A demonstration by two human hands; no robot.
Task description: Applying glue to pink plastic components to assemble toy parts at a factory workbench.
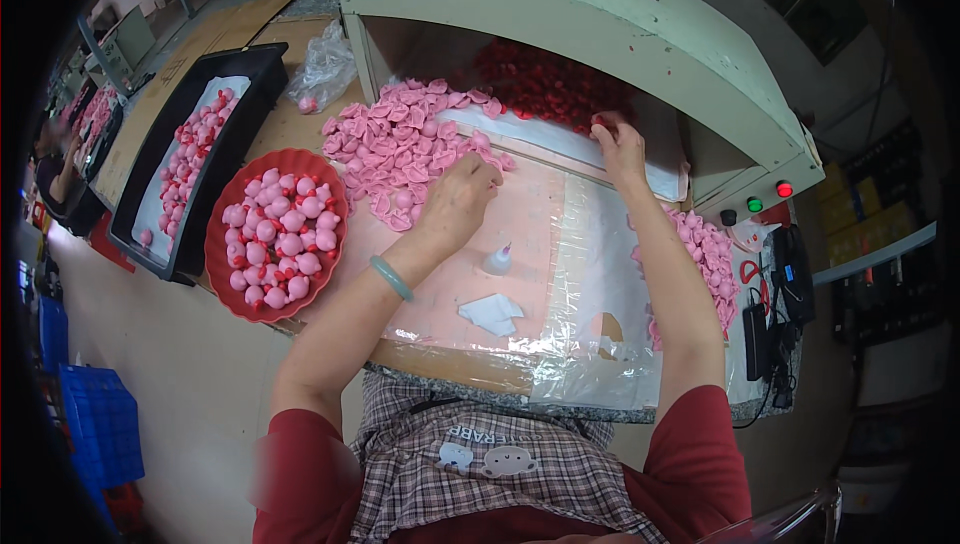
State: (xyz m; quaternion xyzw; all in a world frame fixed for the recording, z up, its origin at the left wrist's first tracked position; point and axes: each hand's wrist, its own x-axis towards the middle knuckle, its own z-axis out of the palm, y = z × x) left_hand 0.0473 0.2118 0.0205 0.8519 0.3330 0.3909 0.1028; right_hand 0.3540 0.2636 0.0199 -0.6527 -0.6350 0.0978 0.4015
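Head view: right hand is nearer red pieces, toward tabletop's far edge; left hand adjoins pink pieces; cannot tell either's grip.

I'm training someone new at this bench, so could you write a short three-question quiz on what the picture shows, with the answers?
1. True or false: a pale green bracelet is on the person's left arm.

2. Where are the fingertips of the right hand?
A. On the small bottle
B. By the red pieces in the opening of the metal machine
C. In the bowl

3. Fill the gap: the red bowl of pink balls stands to the right of a long ____ tray.

Key: 1. True. 2. B. 3. Black.
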